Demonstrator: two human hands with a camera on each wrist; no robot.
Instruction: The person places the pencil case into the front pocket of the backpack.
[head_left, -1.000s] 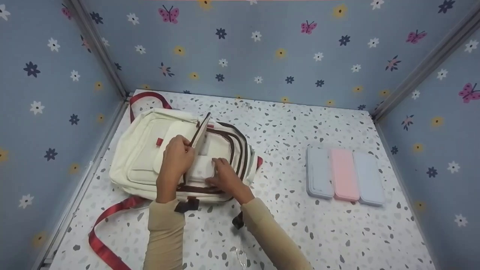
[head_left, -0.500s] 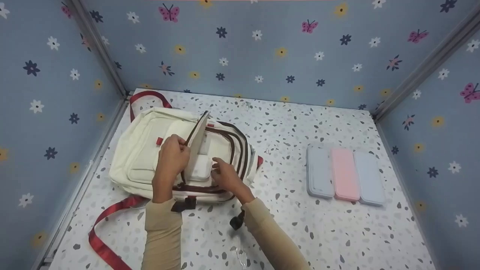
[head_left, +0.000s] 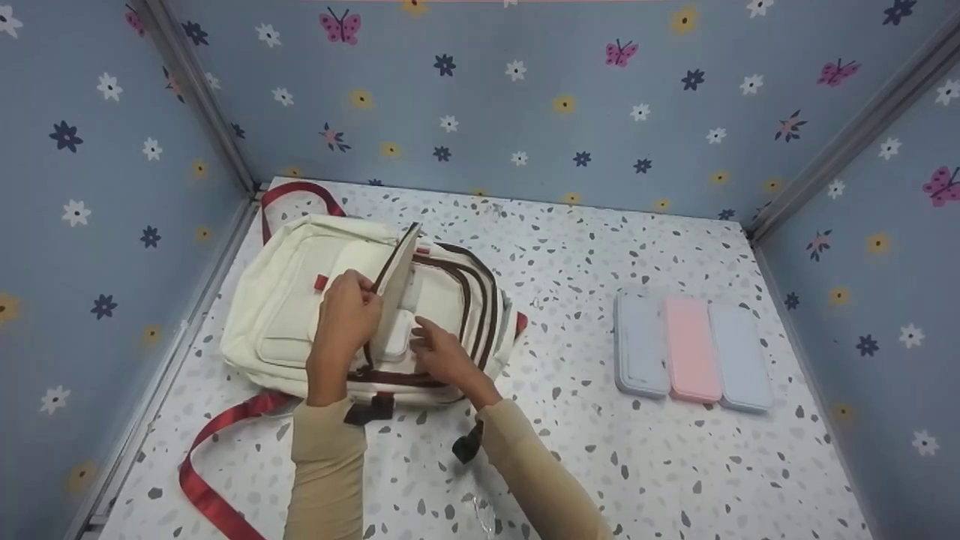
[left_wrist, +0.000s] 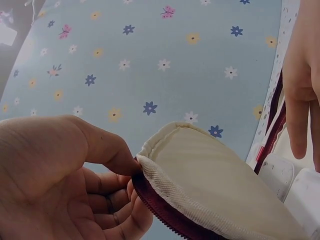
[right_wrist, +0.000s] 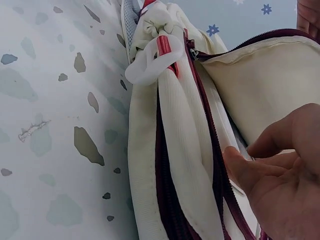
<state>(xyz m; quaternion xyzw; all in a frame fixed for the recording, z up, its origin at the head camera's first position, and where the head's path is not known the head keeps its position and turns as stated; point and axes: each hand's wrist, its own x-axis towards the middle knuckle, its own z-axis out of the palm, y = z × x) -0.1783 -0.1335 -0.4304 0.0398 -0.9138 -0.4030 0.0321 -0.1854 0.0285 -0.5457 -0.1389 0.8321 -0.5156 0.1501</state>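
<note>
Left wall: a blue-grey panel (head_left: 105,247) printed with flowers and butterflies, meeting the back wall (head_left: 480,97) in the same pattern.
Red strap: a loose band (head_left: 202,486) curving out from the bag over the near left of the white, speckled tabletop (head_left: 570,457).
Backpack: a cream bag (head_left: 289,300) lying flat on the left half of the tabletop, with a small red tag (head_left: 321,283) on its upper face.
Left hand: narrow, thumb and fingers of the left hand (head_left: 345,315) pinching the zipped edge of a raised flap; a tan sleeve (head_left: 328,465) covers the forearm.
Raised flap: a cream panel (left_wrist: 205,170) edged with dark red zip, tilted up from the bag so that the compartment beside it shows.
White box: a small, rounded box (head_left: 395,341) inside that compartment, beside the flap and between the two hands.
Right hand: fingers loosely bent and somewhat apart, the right hand (head_left: 448,360) reaching into the compartment just beside the white box; whether a fingertip touches it I cannot tell.
Black buckle: a dark clip (head_left: 466,445) by the right sleeve (head_left: 536,472).
Three cases: well apart from the bag, side by side, a grey-blue case (head_left: 642,345), a pink case (head_left: 692,349) and a pale blue case (head_left: 741,358).
Right wall: another flowered panel (head_left: 885,285).
</note>
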